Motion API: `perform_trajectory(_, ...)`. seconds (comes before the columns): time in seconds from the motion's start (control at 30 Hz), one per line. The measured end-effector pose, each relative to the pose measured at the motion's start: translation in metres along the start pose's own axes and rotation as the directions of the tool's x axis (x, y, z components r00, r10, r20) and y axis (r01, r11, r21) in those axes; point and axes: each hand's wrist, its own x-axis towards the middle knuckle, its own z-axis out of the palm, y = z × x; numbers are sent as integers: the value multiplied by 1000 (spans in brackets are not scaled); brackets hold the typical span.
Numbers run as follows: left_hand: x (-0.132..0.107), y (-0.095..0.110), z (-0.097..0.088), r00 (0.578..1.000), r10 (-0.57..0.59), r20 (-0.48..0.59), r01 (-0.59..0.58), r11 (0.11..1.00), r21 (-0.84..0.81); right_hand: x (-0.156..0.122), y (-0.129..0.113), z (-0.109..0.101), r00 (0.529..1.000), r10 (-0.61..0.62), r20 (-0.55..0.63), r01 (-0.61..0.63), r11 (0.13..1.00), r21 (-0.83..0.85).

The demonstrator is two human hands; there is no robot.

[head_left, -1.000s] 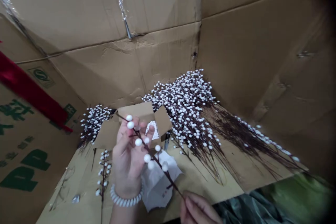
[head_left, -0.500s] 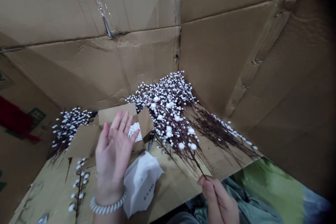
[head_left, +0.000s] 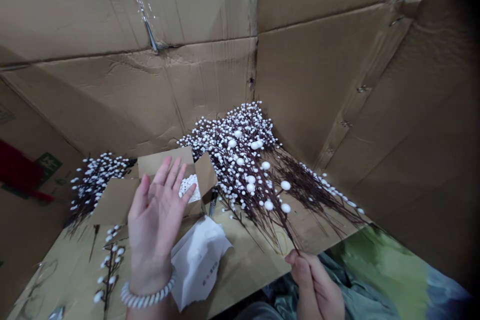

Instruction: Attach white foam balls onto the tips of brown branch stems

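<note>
Pinched in the fingers of my right hand [head_left: 315, 280] is the lower stem of an artificial berry branch [head_left: 279, 210], dark brown with large white berries. It slants up and left in front of a heap of similar white-berry branches [head_left: 240, 130]. My left hand [head_left: 159, 210] is raised, palm up and fingers stretched, with nothing on it. Behind it stands an open cardboard box [head_left: 116, 202] with small white balls [head_left: 190, 187] inside. A loose berry sprig [head_left: 110, 265] lies left of my left wrist, and a crumpled white paper [head_left: 200, 262] lies to its right.
Tall cardboard walls [head_left: 210, 80] close in the work surface [head_left: 240, 280]. More berry branches [head_left: 99, 175] lie at the left, and bare-looking brown stems [head_left: 311, 185] at the right. A dark-handled tool [head_left: 213, 202] sits beside the box. A small shiny object [head_left: 57, 313] is at front left.
The held branch has shifted a little to the right and tilted with my right hand. My left hand has moved slightly left and stays open.
</note>
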Motion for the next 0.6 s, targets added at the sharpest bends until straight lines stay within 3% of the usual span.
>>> perform_trajectory(0.6,-6,3,0,999,31,44,-33,999,26,-2,1,2,999,39,27,-40,999,19)
